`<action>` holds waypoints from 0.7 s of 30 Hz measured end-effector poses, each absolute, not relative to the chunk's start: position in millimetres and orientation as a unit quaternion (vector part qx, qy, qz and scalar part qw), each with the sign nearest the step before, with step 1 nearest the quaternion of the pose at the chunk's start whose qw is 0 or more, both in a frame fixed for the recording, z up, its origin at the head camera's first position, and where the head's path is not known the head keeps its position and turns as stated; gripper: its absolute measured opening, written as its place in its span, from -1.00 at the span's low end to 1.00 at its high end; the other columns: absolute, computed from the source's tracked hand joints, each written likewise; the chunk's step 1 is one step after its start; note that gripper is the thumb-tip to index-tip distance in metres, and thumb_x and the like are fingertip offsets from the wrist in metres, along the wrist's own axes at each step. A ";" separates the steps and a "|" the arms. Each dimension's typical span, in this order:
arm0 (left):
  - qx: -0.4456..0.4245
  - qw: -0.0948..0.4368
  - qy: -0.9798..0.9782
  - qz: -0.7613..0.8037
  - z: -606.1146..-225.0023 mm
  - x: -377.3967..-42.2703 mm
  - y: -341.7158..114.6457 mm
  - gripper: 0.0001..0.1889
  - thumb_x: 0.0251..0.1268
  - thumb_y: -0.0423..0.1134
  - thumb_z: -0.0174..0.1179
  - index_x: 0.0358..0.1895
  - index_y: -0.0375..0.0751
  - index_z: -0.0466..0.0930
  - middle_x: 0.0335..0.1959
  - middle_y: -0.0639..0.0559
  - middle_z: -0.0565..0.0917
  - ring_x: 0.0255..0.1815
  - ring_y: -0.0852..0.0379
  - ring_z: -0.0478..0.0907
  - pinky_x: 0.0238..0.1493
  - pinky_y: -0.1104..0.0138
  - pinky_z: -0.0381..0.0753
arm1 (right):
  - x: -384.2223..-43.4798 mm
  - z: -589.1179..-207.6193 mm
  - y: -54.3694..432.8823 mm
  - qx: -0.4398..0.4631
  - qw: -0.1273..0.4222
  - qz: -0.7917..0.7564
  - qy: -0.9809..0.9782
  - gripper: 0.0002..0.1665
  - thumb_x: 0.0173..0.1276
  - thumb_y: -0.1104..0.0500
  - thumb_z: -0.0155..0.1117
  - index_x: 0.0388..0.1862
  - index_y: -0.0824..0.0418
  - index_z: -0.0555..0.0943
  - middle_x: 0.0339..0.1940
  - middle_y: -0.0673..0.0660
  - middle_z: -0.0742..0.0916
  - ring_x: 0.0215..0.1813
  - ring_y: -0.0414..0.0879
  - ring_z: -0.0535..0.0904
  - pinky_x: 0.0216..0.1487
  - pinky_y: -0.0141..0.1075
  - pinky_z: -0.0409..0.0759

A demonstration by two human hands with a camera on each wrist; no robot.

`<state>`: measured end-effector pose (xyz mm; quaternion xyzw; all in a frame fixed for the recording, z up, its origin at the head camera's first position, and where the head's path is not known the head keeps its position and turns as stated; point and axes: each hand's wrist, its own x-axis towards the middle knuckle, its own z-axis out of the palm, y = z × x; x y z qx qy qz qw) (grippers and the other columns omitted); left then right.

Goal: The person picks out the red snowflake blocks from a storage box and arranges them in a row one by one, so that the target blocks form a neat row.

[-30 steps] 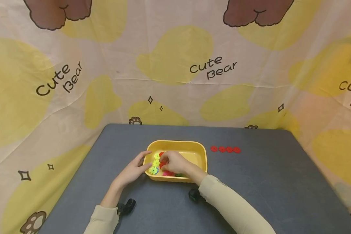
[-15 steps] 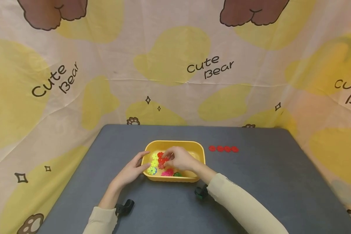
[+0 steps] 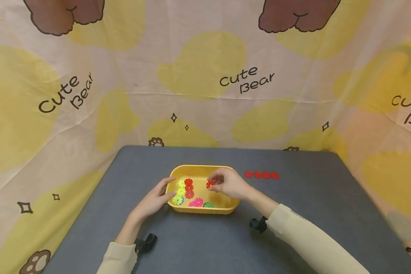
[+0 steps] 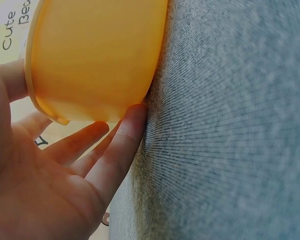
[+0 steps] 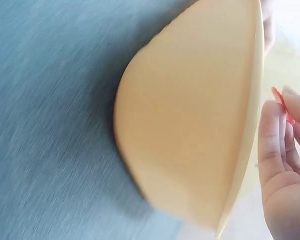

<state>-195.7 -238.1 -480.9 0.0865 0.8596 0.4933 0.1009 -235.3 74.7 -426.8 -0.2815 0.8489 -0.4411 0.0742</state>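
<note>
My left hand holds the left end of a yellow plastic tray. In the left wrist view its thumb reaches over the rim while fingertips touch the outer wall. Thumb and fingers of my right hand pinch a red snowflake disc above the tray's right half. The right wrist view shows this disc edge-on, level with the rim. Inside the tray, three red discs lie in a column beside yellow-green discs. Pink discs and a green disc lie along the front wall.
A row of several red discs lies on the grey table, right of the tray. A printed cloth hangs behind the table. Both wrists wear dark cameras; the right one is near the tray's front right.
My right hand has moved right from the disc group, lifting a red disc away with it. The red column it covered now shows. My left hand stays at the tray's end.
</note>
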 end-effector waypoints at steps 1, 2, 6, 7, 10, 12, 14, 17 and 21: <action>0.086 0.102 0.860 0.493 -481.1 -195.7 -238.0 -0.36 0.48 0.02 0.20 0.53 0.04 0.23 0.62 -0.21 0.08 0.56 -0.36 0.10 0.42 -0.23 0.23 | -236.0 -426.8 79.5 -0.274 0.075 -0.444 0.850 -0.71 0.22 0.25 0.55 -0.07 0.23 0.74 -0.32 -0.03 0.69 -0.31 -0.15 0.60 -0.28 -0.31 0.62; 0.085 0.102 0.860 0.492 -481.2 -195.7 -238.0 -0.36 0.48 0.03 0.20 0.53 0.04 0.22 0.62 -0.21 0.08 0.57 -0.36 0.10 0.42 -0.23 0.22 | -236.7 -426.6 84.2 -0.269 0.074 -0.446 0.850 -0.70 0.23 0.24 0.55 -0.06 0.22 0.74 -0.31 -0.03 0.69 -0.31 -0.15 0.61 -0.28 -0.31 0.64; 0.081 0.103 0.862 0.489 -482.0 -196.3 -237.0 -0.36 0.48 0.04 0.20 0.53 0.05 0.23 0.62 -0.22 0.08 0.57 -0.37 0.09 0.43 -0.24 0.20 | -240.0 -425.5 102.3 -0.248 0.068 -0.452 0.854 -0.70 0.24 0.25 0.54 -0.04 0.22 0.73 -0.26 0.01 0.69 -0.30 -0.13 0.66 -0.31 -0.27 0.68; 0.080 0.103 0.863 0.488 -482.0 -196.4 -237.2 -0.36 0.48 0.04 0.20 0.53 0.05 0.23 0.62 -0.22 0.08 0.57 -0.36 0.09 0.43 -0.24 0.20 | -241.3 -425.2 106.2 -0.246 0.066 -0.451 0.856 -0.70 0.24 0.26 0.53 -0.04 0.22 0.73 -0.25 0.02 0.69 -0.30 -0.12 0.66 -0.31 -0.27 0.68; 0.079 0.101 0.864 0.487 -482.4 -196.6 -237.7 -0.36 0.48 0.03 0.20 0.53 0.05 0.23 0.62 -0.22 0.08 0.57 -0.36 0.08 0.43 -0.24 0.20 | -244.9 -424.5 117.4 -0.239 0.060 -0.449 0.859 -0.70 0.23 0.27 0.54 -0.05 0.22 0.73 -0.24 0.03 0.70 -0.30 -0.12 0.66 -0.29 -0.29 0.69; 0.080 0.100 0.863 0.488 -482.7 -196.4 -237.8 -0.36 0.48 0.03 0.20 0.53 0.05 0.23 0.62 -0.22 0.08 0.58 -0.35 0.07 0.43 -0.24 0.19 | -246.7 -423.9 125.3 -0.239 0.058 -0.448 0.859 -0.70 0.24 0.27 0.53 -0.04 0.25 0.72 -0.24 0.04 0.71 -0.30 -0.11 0.66 -0.27 -0.29 0.70; 0.081 0.099 0.863 0.489 -482.7 -196.1 -237.7 -0.36 0.48 0.03 0.20 0.53 0.04 0.23 0.62 -0.22 0.08 0.58 -0.34 0.08 0.43 -0.23 0.20 | -248.4 -423.5 133.0 -0.236 0.053 -0.442 0.864 -0.69 0.24 0.26 0.53 -0.04 0.26 0.72 -0.24 0.05 0.72 -0.30 -0.10 0.65 -0.27 -0.29 0.70; 0.083 0.099 0.862 0.491 -482.0 -195.6 -237.0 -0.36 0.48 0.03 0.20 0.53 0.04 0.23 0.62 -0.21 0.08 0.57 -0.34 0.11 0.42 -0.22 0.24 | -251.4 -425.0 146.1 -0.227 0.043 -0.427 0.874 -0.68 0.25 0.24 0.52 -0.02 0.26 0.72 -0.24 0.04 0.72 -0.27 -0.10 0.63 -0.27 -0.29 0.68; 0.081 0.098 0.861 0.492 -480.1 -195.8 -236.4 -0.37 0.49 0.00 0.20 0.52 0.04 0.23 0.62 -0.21 0.09 0.56 -0.35 0.11 0.41 -0.22 0.25 | -255.4 -428.8 163.8 -0.208 0.039 -0.422 0.882 -0.68 0.27 0.22 0.51 -0.01 0.25 0.72 -0.22 0.05 0.73 -0.26 -0.10 0.65 -0.25 -0.26 0.67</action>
